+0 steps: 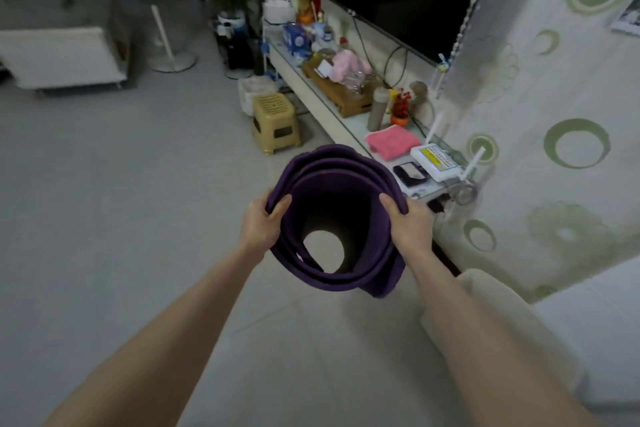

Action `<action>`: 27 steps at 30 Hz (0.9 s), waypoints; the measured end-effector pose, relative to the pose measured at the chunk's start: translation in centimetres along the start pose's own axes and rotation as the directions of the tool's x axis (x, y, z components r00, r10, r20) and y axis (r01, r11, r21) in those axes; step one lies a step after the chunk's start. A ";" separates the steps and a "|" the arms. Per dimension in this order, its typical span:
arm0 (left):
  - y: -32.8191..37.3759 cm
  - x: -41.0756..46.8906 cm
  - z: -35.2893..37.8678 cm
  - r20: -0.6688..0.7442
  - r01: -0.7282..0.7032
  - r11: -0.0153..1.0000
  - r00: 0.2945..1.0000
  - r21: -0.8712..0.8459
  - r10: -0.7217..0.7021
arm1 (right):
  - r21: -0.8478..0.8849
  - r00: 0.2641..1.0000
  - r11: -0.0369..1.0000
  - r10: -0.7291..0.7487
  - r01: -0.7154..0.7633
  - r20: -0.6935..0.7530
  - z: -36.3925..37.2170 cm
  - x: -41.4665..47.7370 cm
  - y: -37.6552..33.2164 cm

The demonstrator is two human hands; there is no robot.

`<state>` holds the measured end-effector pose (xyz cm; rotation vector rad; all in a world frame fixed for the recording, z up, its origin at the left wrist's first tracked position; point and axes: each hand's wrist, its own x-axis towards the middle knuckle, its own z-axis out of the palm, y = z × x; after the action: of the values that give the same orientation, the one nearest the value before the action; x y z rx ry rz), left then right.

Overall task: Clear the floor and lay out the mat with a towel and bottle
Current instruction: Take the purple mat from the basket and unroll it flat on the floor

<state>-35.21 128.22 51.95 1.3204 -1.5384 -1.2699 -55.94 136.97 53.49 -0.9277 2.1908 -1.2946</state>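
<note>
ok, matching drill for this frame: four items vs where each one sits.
Items:
1 purple mat
2 pink towel
3 yellow stool
4 white router

Places:
A on the floor beside the TV shelf
B rolled, gripped by left hand and right hand
C on the shelf, antennas up, by the curtain
D folded on the shelf, next to the bottle

Pairs: 1-B, 2-D, 3-A, 4-C

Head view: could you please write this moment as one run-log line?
mat: rolled, not laid out | left hand: grips mat rim | right hand: grips mat rim | towel: on shelf
</note>
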 end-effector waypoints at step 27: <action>-19.5 11.4 -61.1 -0.527 0.232 0.973 0.828 0.013 -0.191 | 0.077 0.827 0.986 -0.167 0.149 0.537 63.0 -13.6 -25.2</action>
<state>25.14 104.25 47.20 1.7528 -1.0804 -0.8709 2.68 100.86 46.35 -1.3013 1.6707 -0.9684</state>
